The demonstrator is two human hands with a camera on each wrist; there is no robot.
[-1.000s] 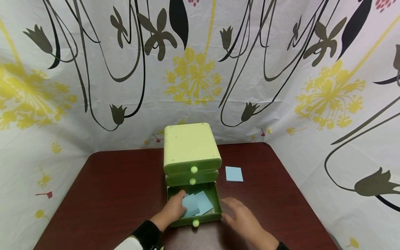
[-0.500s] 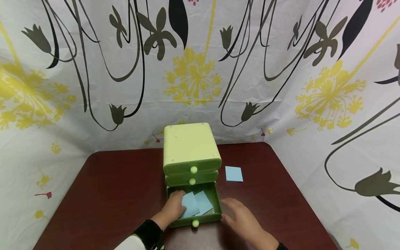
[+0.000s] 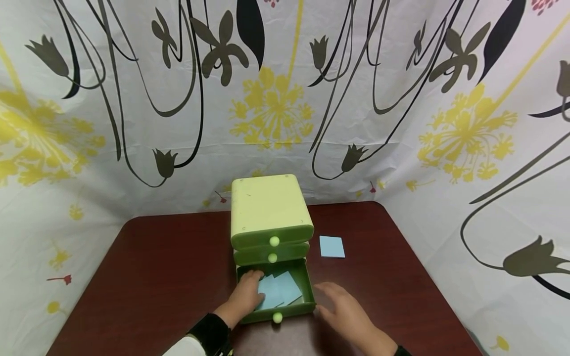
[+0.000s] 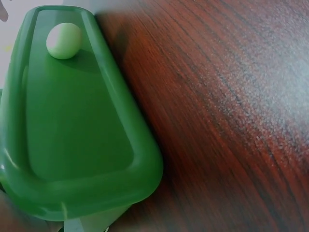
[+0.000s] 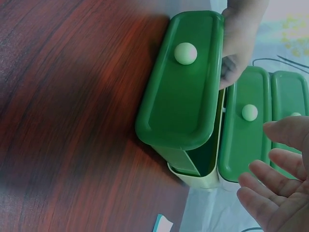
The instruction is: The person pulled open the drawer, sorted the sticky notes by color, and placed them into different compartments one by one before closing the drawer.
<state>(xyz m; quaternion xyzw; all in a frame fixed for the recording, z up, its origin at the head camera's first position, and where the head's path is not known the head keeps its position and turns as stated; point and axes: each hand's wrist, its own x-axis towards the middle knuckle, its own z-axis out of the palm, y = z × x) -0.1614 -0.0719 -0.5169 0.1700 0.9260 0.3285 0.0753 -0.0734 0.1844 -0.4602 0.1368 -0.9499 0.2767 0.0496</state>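
Head view, lower centre of the frame: a small green drawer unit (image 3: 269,212) stands on a dark red-brown table (image 3: 169,267), its pale top facing the camera. The two upper drawers sit closed. The bottom drawer (image 3: 277,309) is pulled out toward the person, round pale knob (image 3: 277,318) on its front.

Left hand (image 3: 246,296) reaches in from the bottom edge, wrist in a dark cuff (image 3: 209,333), and lies over the left side of the open drawer. Its fingers rest on the blue paper notes (image 3: 282,289) lying inside; the fingers look loosely bent, and a firm grasp on the notes cannot be made out from this view. The right wrist view shows the same hand at the upper right, fingers draped over the drawer's rim.

Right hand (image 3: 345,306) hovers just right of the drawer, low in the frame, palm down, fingers spread and relaxed, holding nothing. Right wrist view: the fingertips (image 5: 270,181) show at the lower right, straight and apart, clear of the drawer front (image 5: 186,77).

A separate blue note (image 3: 331,246) lies flat on the table, right of the unit.

Left wrist view: only the drawer front (image 4: 72,125) and its knob, upper left, against wood grain.

Backdrop: white cloth (image 3: 401,99) printed with yellow and black flowers.
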